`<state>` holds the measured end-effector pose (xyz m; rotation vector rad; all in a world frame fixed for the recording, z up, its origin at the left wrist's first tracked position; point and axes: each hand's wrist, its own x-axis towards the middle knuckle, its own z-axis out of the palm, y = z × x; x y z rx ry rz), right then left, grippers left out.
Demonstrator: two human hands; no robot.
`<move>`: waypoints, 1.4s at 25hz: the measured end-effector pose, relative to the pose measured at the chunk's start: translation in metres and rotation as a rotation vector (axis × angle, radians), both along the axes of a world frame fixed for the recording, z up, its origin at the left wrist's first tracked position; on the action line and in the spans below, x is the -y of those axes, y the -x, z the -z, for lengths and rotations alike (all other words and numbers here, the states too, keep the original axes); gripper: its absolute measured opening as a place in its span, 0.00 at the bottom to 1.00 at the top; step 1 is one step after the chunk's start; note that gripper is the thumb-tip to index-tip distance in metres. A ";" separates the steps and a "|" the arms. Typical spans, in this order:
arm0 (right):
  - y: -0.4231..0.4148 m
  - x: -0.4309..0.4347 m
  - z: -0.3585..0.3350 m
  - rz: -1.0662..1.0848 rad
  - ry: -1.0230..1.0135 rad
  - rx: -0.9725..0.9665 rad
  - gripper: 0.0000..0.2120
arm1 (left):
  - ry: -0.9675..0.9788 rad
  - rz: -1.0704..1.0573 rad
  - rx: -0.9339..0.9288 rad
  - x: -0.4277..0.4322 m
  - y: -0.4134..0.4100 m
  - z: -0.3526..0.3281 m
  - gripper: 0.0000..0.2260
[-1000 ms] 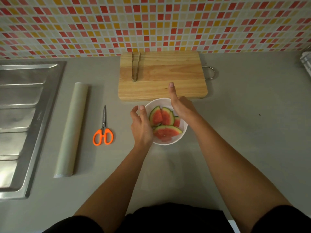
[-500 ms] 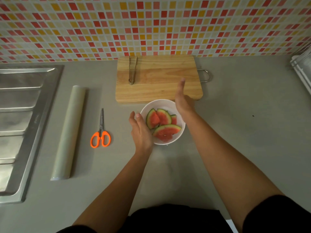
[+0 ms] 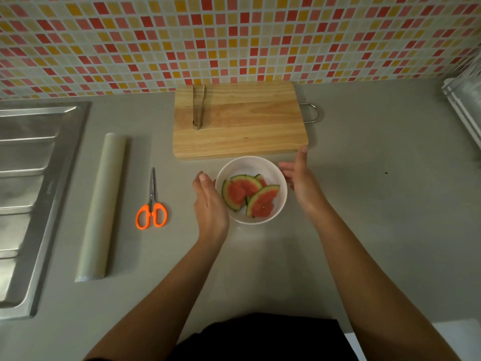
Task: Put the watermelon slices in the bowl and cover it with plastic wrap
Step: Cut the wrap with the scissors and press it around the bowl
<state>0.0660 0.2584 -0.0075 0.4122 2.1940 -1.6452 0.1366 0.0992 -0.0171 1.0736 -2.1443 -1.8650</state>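
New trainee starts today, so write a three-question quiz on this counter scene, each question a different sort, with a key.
1. True or false: the tongs lie on the cutting board.
2. Multiple choice: what lies between the wrap roll and the bowl? A) scissors B) a knife C) a spoon
3. Fill in: the watermelon slices are in the ____.

Key
1. True.
2. A, the scissors.
3. Bowl; the left hand and right hand flank it, open, holding nothing visible.
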 end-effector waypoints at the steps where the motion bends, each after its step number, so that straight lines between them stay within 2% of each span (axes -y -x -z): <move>1: 0.003 0.000 0.001 -0.004 0.035 0.009 0.41 | 0.035 -0.006 0.006 0.005 0.003 -0.001 0.23; 4: 0.016 -0.004 0.006 0.064 0.014 -0.093 0.43 | 0.153 -0.050 -0.065 0.024 0.020 -0.004 0.22; 7: 0.016 0.011 0.010 -0.071 0.063 -0.123 0.42 | 0.133 0.215 -0.153 0.035 0.037 -0.004 0.25; 9: 0.014 0.026 0.014 -0.172 0.097 -0.087 0.42 | 0.070 0.344 -0.115 0.030 0.037 0.001 0.26; 11: 0.014 0.032 0.017 -0.175 0.115 -0.137 0.40 | 0.058 0.285 -0.081 0.022 0.027 0.010 0.27; 14: 0.014 0.024 0.012 -0.001 0.135 -0.370 0.33 | 0.053 0.098 -0.131 0.024 0.022 0.012 0.27; 15: 0.013 0.022 0.010 0.030 0.134 -0.428 0.32 | 0.064 0.100 -0.154 0.030 0.025 0.011 0.26; 17: 0.008 0.021 0.007 -0.034 0.089 -0.477 0.31 | 0.052 0.246 -0.201 0.036 0.032 0.010 0.25; 20: -0.005 0.028 0.009 -0.178 -0.016 -0.411 0.35 | 0.002 0.441 -0.225 0.031 0.034 0.014 0.26; 24: -0.004 0.031 0.016 -0.083 -0.083 -0.299 0.40 | -0.120 0.331 -0.202 0.024 0.035 0.022 0.23; 28: 0.005 0.032 0.016 -0.086 -0.143 -0.120 0.50 | -0.150 0.377 -0.064 0.029 0.041 0.024 0.33; 30: 0.006 0.026 0.013 -0.119 -0.058 -0.090 0.56 | -0.165 0.369 -0.023 0.037 0.039 0.023 0.35; 32: -0.002 0.006 0.015 -0.135 0.043 -0.165 0.58 | -0.178 0.324 -0.081 0.052 0.032 0.020 0.29; 35: -0.034 -0.029 0.024 -0.294 0.086 -0.191 0.50 | -0.178 0.449 -0.111 0.072 0.005 0.014 0.18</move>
